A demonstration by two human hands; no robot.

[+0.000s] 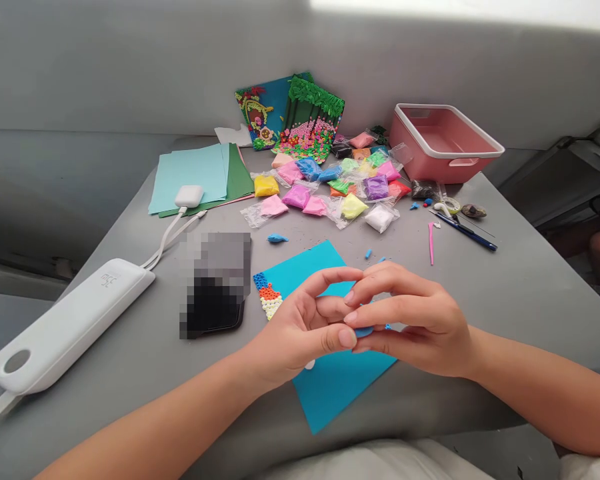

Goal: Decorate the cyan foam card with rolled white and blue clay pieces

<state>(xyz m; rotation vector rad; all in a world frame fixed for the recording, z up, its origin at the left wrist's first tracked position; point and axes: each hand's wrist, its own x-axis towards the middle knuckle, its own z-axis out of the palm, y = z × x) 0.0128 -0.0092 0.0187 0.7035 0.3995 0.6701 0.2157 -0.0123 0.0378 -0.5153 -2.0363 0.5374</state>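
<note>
Nearest the camera, two bare forearms come in from the bottom corners and meet over a turquoise card (pixel 330 387) that lies on a grey table (pixel 520 293). The table runs away to a grey padded wall at the far side, and a pale strip of light shows along the top right.

On the left lie a white power bank (pixel 70 327), with cables running far to a small white earbud case (pixel 189 195), and a dark phone (pixel 215 307), partly blurred, just right of it. The case sits on a stack of pale green and dark green sheets (pixel 200 173). At the far middle two finished clay pictures (pixel 300 120) lean against the wall.

A pink tub (pixel 445 160) with a white rim stands far right; its inside looks bare. In front of it is a spread of small clear bags of coloured clay (pixel 340 187): yellow, pink, blue, purple, green, white. A blue pen (pixel 467 231) and a pink modelling tool (pixel 431 243) lie to the right of the bags.

The left hand (pixel 300 327) and right hand (pixel 415 320) are touching, fingers curled toward each other. Between the fingertips of both, a small piece of blue clay (pixel 364 330) is pinched; only its lower edge shows under the right fingers. It is held just above the card, to the right of a patch of blue, orange and cream clay dots (pixel 267 297) at the card's left edge.
</note>
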